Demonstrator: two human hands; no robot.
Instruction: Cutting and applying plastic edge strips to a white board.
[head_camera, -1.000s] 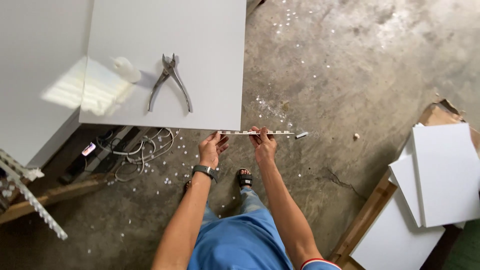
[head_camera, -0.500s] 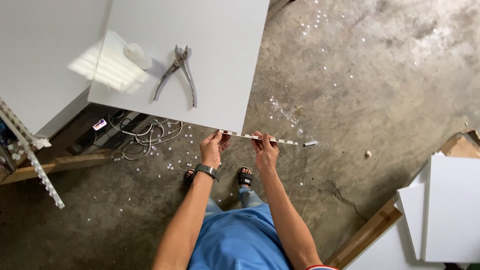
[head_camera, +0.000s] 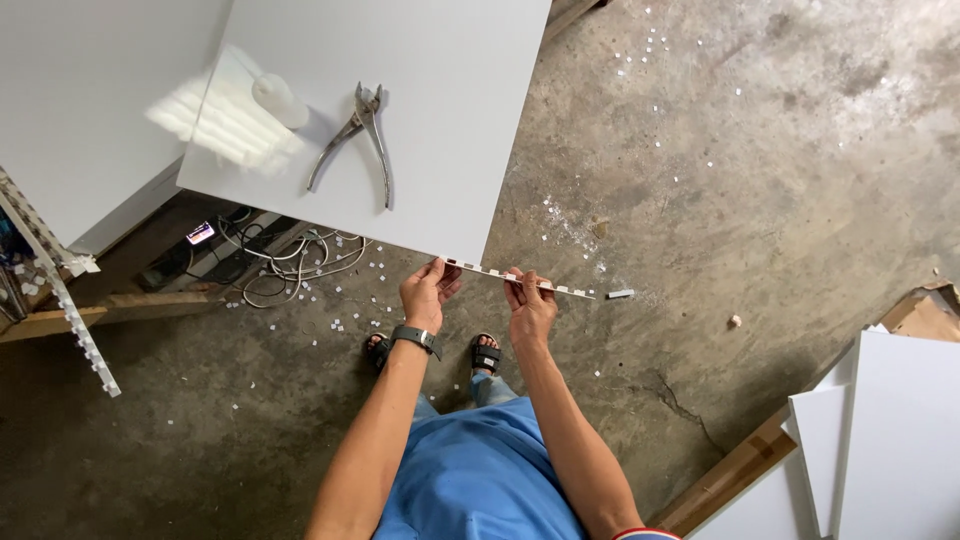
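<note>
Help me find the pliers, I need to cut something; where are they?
In the head view, the pliers lie on the white board, upper left of the hands, just right of a small white bottle and apart from it.

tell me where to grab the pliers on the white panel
Take the pliers by the two long handles, which splay toward the panel's near edge. Coming from that near side looks best: the jaws point away, next to the small white bottle, and the handles lie flat on the white panel with free space around them.
</note>
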